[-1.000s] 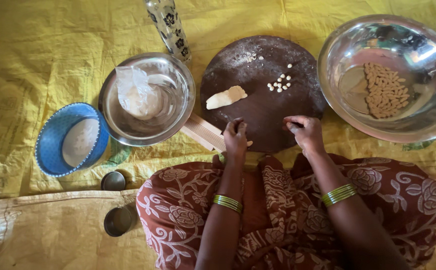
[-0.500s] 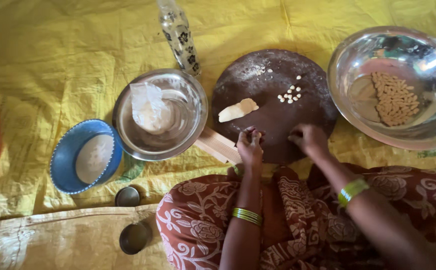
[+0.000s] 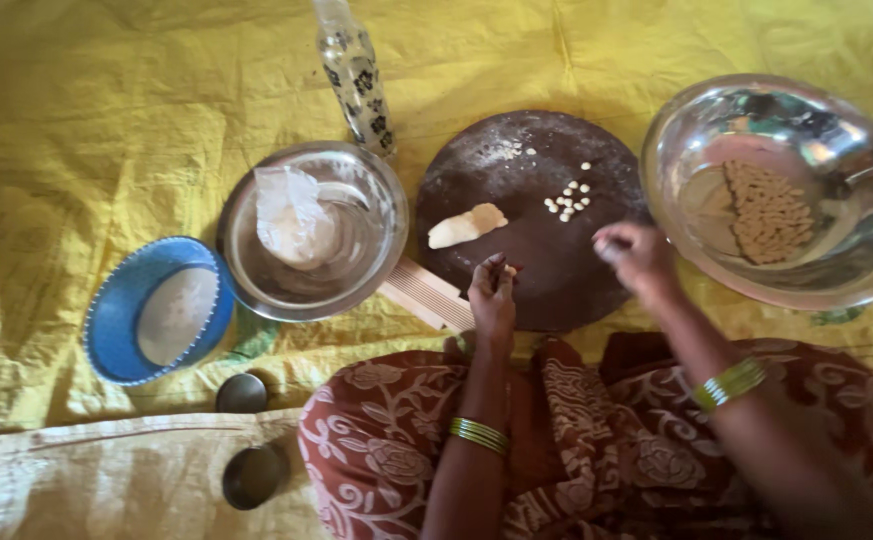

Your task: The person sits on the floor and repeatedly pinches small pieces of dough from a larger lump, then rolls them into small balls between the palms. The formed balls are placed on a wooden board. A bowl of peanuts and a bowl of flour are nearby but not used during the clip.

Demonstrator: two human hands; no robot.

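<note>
Wooden board (image 3: 546,260): dark, round, floured; it lies on the yellow cloth (image 3: 106,120) close before the knees, within easy reach
Dough lump (image 3: 466,226): pale, on the board's left half
Small pieces (image 3: 568,200): clustered on the board, apart from the lump
Left hand (image 3: 492,296): fingers pinched narrow at the board's near edge, beside the ridged wooden block (image 3: 426,295); whether it holds a piece, I cannot tell
Right hand (image 3: 636,258): blurred, curled over the board's right edge; grip unclear
Steel bowl (image 3: 676,150): at the right, shaped pieces heaped inside

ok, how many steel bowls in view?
2. One steel bowl left of the round dark board holds a plastic bag; the larger one, right of it, holds small dough pieces.
</note>
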